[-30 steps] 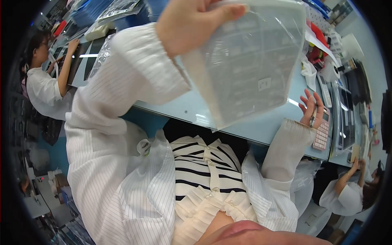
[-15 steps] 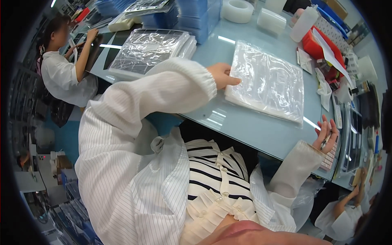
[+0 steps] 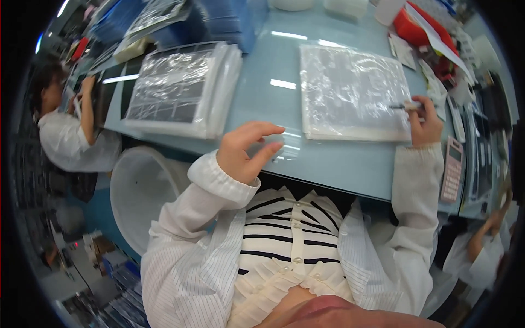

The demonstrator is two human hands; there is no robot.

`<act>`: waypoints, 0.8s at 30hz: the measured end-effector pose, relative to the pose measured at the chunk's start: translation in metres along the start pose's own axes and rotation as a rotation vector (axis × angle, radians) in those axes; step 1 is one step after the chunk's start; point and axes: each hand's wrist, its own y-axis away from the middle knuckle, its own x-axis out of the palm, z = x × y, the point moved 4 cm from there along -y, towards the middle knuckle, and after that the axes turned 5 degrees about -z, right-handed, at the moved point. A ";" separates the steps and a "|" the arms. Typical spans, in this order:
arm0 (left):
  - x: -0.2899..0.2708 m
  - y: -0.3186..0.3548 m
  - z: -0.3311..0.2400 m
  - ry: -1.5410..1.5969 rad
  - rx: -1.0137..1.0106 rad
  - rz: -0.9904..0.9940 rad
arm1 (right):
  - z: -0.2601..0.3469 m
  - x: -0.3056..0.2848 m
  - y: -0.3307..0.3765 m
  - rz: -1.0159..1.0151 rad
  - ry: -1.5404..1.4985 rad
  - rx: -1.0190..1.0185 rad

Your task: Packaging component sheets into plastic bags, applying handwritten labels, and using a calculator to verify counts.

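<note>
A flat clear-bagged pack point(image 3: 350, 90) lies on the pale blue glass table point(image 3: 333, 164) in front of me. My right hand point(image 3: 424, 123) grips a pen point(image 3: 406, 106) whose tip rests on the pack's right edge. My left hand point(image 3: 246, 150) hovers over the table's near edge, left of the pack, fingers apart and curled, holding nothing. A stack of similar bagged packs point(image 3: 183, 90) sits further left on the table.
A pink calculator point(image 3: 452, 169) lies at the right by my right wrist. A red box point(image 3: 415, 27) and papers stand at the back right. A white bin point(image 3: 139, 191) sits below the table's left. One person point(image 3: 71, 131) works at left, another point(image 3: 481, 251) at lower right.
The bagged pack was held up, then laid flat on the table. My left hand has let it go and drawn back. My right hand has moved onto the pack with a pen.
</note>
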 end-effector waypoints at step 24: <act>0.017 -0.032 -0.014 -0.487 0.139 0.134 | 0.014 -0.027 0.067 0.173 -0.207 0.229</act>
